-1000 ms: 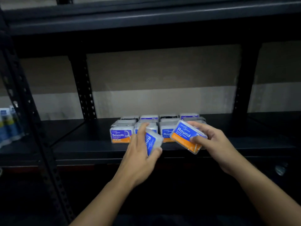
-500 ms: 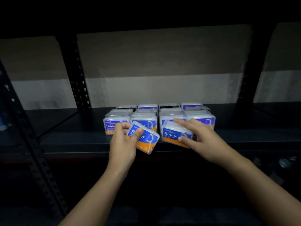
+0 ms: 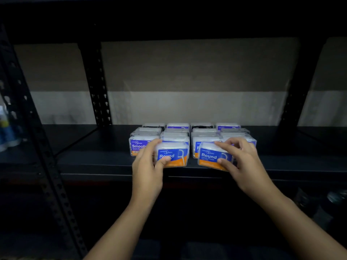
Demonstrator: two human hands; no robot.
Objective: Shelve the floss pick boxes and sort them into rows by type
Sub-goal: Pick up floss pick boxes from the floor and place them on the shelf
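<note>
Holding Round boxes, left hand (image 3: 148, 169), right hand (image 3: 242, 158), shelf (image 3: 93, 162)

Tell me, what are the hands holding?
Each holds a Round box: left hand grips one by its left side, right hand grips another by its right end.

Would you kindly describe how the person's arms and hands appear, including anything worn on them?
Both forearms are bare up to the bottom edge of the picture: no sleeves show. The left hand and right hand wear no gloves, and no ring, watch or wristband is visible. The light is dim, so small details could be missed.
</note>
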